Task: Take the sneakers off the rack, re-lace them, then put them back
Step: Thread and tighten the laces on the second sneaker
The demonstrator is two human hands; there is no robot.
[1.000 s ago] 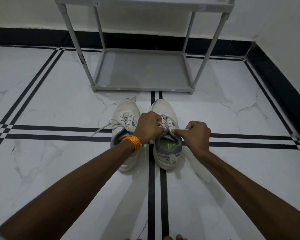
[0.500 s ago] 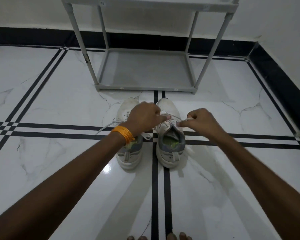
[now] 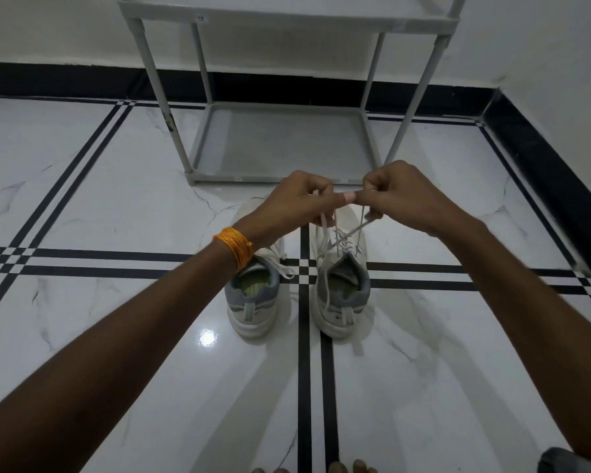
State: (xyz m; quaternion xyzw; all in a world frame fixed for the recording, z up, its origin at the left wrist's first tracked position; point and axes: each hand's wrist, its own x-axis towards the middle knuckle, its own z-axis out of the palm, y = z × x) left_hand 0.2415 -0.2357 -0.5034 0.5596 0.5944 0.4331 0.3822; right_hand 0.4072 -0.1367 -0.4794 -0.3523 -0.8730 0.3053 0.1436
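Two white-and-grey sneakers were seen standing side by side on a white marble floor [image 3: 82, 199], heels toward the camera, just in front of a grey shoe rack [image 3: 280, 145] set against the wall. The right sneaker [image 3: 342, 288] was being laced: both ends of its lace [image 3: 347, 232] were drawn up from the top eyelets and crossed above the tongue. One end was pinched in the closed fingers of the left hand [image 3: 297, 203], the other in the closed fingers of the right hand [image 3: 400, 196]. The two hands were held close together above the toe of that shoe, the left thumb tip touching or nearly touching the right hand's fingers. A bundle of orange thread [image 3: 234, 247] was worn at the left wrist.

The left sneaker [image 3: 253, 298] was left untouched just beside its pair, partly hidden behind the left forearm, with a loose lace end [image 3: 285, 269] trailing over its right side onto the floor. Green insoles were visible inside both shoes.

The rack's bottom shelf was shown bare, and an upper shelf was cut off by the top edge of the view. Black inlaid stripes [image 3: 307, 387] were seen crossing the floor between and beneath the sneakers, and a black skirting band was seen along the base of the walls. Bare toes [image 3: 335, 467] were caught at the lower edge.
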